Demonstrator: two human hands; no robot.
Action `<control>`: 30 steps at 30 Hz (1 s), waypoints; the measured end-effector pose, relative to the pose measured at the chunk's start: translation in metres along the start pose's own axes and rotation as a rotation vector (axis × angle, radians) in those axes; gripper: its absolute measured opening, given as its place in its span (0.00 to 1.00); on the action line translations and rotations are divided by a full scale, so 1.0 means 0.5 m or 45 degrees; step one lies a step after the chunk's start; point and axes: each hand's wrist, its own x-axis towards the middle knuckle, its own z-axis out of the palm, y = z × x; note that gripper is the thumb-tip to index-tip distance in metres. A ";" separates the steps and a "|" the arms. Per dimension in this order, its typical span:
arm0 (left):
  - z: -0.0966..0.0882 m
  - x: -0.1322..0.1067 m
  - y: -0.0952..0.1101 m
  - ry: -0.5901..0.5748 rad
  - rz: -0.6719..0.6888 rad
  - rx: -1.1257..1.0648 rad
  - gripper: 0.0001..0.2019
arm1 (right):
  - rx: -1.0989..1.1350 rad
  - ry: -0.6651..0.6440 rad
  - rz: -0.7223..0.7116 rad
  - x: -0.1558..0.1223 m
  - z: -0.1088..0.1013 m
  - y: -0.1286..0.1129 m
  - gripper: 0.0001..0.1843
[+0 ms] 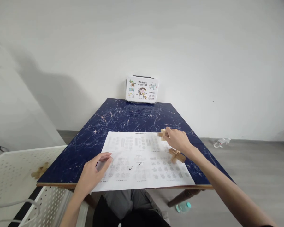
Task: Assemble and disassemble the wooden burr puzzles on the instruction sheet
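Note:
A white printed instruction sheet (134, 156) with rows of faint diagrams lies over the near part of the blue table. My left hand (93, 170) rests at the sheet's left edge, fingers extended and thumb apart, holding nothing. Near the sheet's top right corner, my right hand (179, 139) has its fingers closed on a wooden block puzzle (162, 135), which they partly cover. Just below that wrist, a second wooden block puzzle (176, 155) of crossed bars sits on the right side of the sheet, its right end close to my forearm.
The blue marbled table (142, 116) has a white cartoon-printed case (142, 90) upright at its back against the wall. To the left is a white perforated rack (11, 164) with another wooden piece (39, 170) on it. A clear bottle (183, 207) lies on the floor.

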 end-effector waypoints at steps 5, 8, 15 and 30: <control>-0.009 -0.012 0.016 0.022 0.139 0.035 0.18 | 0.481 0.087 -0.289 -0.064 -0.014 -0.057 0.06; 0.006 -0.018 0.051 0.004 0.302 0.029 0.14 | 0.903 0.157 -0.407 -0.109 0.008 -0.101 0.08; 0.073 0.005 0.125 -0.374 0.285 -0.116 0.39 | 1.318 0.065 -0.441 -0.164 0.091 -0.180 0.07; 0.086 0.007 0.101 -0.360 0.181 -0.190 0.27 | 1.417 0.062 -0.504 -0.168 0.130 -0.208 0.05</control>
